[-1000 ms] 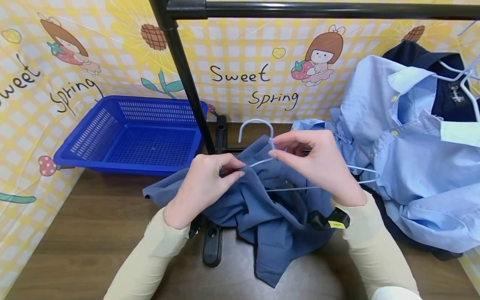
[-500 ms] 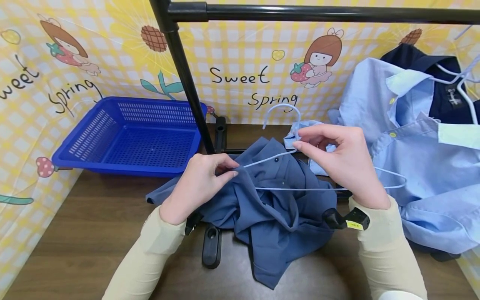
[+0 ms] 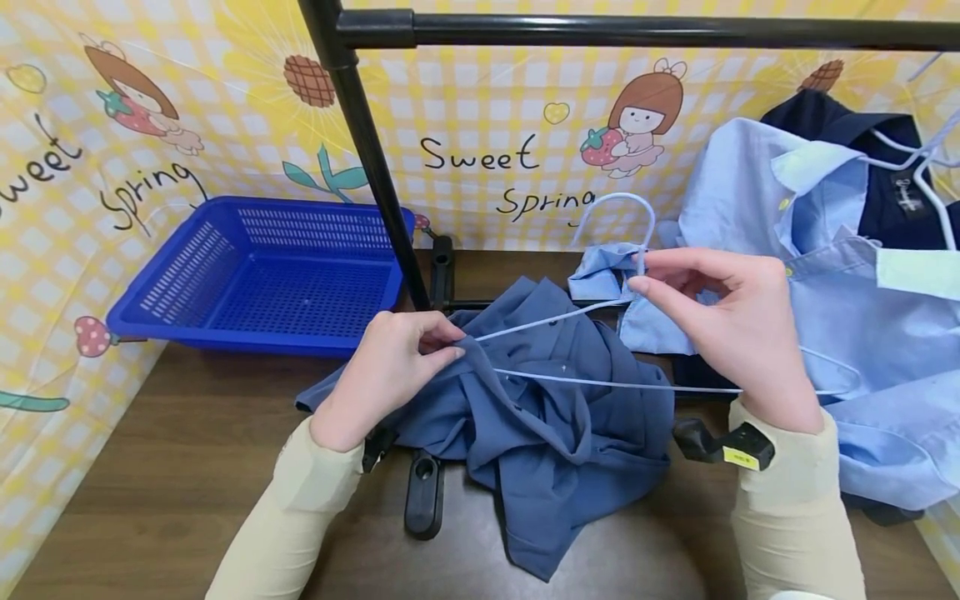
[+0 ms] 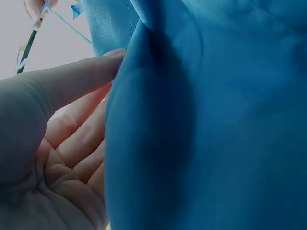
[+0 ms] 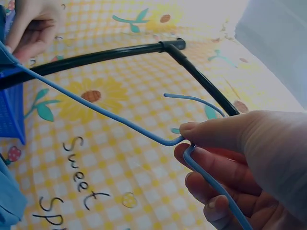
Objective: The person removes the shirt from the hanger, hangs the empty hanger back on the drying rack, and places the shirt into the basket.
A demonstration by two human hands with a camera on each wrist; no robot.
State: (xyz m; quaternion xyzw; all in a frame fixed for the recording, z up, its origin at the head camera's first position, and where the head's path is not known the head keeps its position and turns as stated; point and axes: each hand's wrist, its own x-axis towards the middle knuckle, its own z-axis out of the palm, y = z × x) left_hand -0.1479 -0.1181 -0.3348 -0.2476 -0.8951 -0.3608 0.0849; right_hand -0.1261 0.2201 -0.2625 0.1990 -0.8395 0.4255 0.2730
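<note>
My right hand (image 3: pixel 738 325) pinches a light blue wire hanger (image 5: pixel 115 117) at the neck below its hook. The hanger's left end is tucked under the cloth of a slate-blue shirt (image 3: pixel 540 433), and its right end sticks out beyond my right hand. With thumb and fingers my left hand (image 3: pixel 393 367) pinches the shirt's edge where the hanger's arm goes in. In the left wrist view the shirt cloth (image 4: pixel 216 120) fills most of the picture, and that hand's thumb presses on its fold. Most of the shirt lies crumpled on the table.
A blue plastic basket (image 3: pixel 123 312) stands at the left. A black rack (image 3: pixel 371 158) rises behind the shirt, with a foot (image 3: pixel 423 500) in front. Light blue shirts (image 3: pixel 832 317) and a dark garment (image 3: pixel 903 200) lie on hangers at the right, on the brown wooden table (image 3: pixel 180 433).
My right hand has moved to the right with the hanger, so more of its wire shows outside the shirt. My left hand has shifted slightly left, keeping its pinch.
</note>
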